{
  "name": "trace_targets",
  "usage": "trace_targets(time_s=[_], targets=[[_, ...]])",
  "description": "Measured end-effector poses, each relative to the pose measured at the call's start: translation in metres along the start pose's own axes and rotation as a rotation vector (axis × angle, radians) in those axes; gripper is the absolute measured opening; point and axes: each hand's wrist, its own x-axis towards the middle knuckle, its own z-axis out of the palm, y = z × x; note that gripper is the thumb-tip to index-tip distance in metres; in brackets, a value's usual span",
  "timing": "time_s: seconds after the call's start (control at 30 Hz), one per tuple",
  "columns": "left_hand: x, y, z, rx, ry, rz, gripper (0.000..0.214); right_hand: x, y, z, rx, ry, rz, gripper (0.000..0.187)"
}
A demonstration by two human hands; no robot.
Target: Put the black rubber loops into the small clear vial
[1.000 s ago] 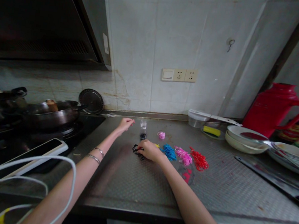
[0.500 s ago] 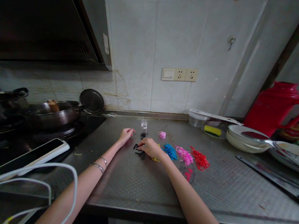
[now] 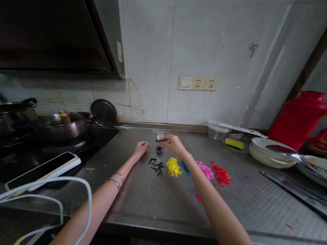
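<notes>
My right hand [image 3: 173,144] pinches small black rubber bands [image 3: 158,140] at the mouth of a small clear bottle [image 3: 159,149]. The bottle stands upright with black bands at its bottom. To its left, my left hand [image 3: 140,150] rests on the counter, fingers curled together, nothing visible in them. A loose pile of black rubber bands [image 3: 157,166] lies in front of the bottle. Beside it are piles of yellow bands [image 3: 173,167], blue bands [image 3: 184,167], pink bands [image 3: 206,170] and red bands [image 3: 220,174]. My right forearm covers part of the blue and pink piles.
Pans [image 3: 62,126] stand on the stove at the left, near a phone [image 3: 41,169] and white cables [image 3: 89,192]. At the right are stacked bowls [image 3: 271,158], a knife [image 3: 297,194], a plastic tub [image 3: 217,132] and a red thermos [image 3: 299,118].
My right hand has moved from the black pile up to the bottle's mouth, carrying black bands. The yellow pile now shows fully. My left hand stays in place.
</notes>
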Motion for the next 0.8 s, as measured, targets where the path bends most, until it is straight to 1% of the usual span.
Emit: trace_targets(time_s=[0.07,0.17,0.27,0.33,0.43,0.5,0.67,0.8], targets=[[0.001,-0.001,0.0,0.0,0.005,-0.008,0.035,0.014,0.003,-0.013,-0.04,-0.011,-0.012,0.018],[0.002,-0.004,0.001,-0.018,0.0,-0.009,0.034,0.035,0.005,-0.031,-0.161,-0.038,-0.002,0.018],[0.003,-0.007,0.001,-0.037,-0.007,0.002,0.031,0.053,0.001,-0.043,-0.326,-0.134,-0.004,0.018],[0.003,-0.008,0.002,-0.041,-0.001,0.018,0.029,0.06,-0.006,-0.047,-0.441,-0.21,-0.021,0.019],[0.003,-0.009,0.002,-0.035,0.014,0.04,0.028,0.066,-0.015,-0.048,-0.561,-0.284,-0.045,0.019],[0.003,-0.009,0.002,-0.03,0.021,0.049,0.027,0.067,-0.019,-0.046,-0.596,-0.313,-0.052,0.02],[0.003,-0.008,0.002,-0.024,0.016,0.048,0.025,0.071,-0.02,-0.04,-0.607,-0.366,-0.07,0.022],[0.002,-0.008,0.002,-0.009,-0.003,0.031,0.025,0.074,-0.017,-0.036,-0.565,-0.364,-0.106,0.022]])
